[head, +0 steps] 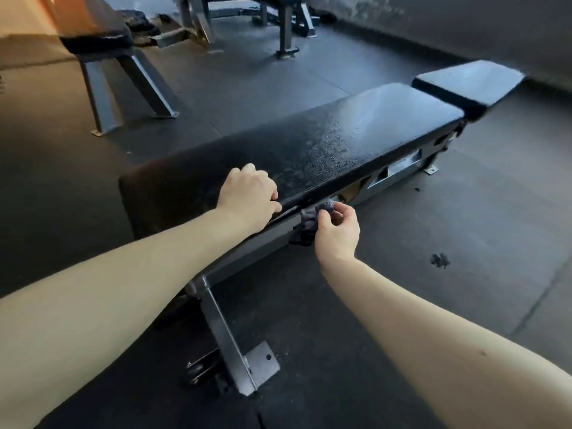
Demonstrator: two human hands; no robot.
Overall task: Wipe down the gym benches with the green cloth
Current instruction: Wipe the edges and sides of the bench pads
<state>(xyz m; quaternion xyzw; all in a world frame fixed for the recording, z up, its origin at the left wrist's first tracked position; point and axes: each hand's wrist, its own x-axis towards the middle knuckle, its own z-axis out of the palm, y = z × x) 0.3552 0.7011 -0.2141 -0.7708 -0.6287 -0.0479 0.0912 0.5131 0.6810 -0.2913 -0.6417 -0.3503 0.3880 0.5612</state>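
A long black padded bench (340, 137) runs from the lower left to the upper right, with a separate seat pad (467, 82) at its far end. My left hand (247, 196) rests on the pad's near edge with its fingers curled over the rim. My right hand (337, 230) pinches a small bunched cloth (318, 212), which looks grey-blue here, against the side of the bench just under the pad. Part of the cloth hangs down in front of the steel frame.
The bench's grey steel leg and foot plate (247, 363) stand near me on the dark rubber floor. A second bench (102, 41) stands at the back left and a third (278, 7) at the back. A dark scuff (439, 260) marks the floor to the right.
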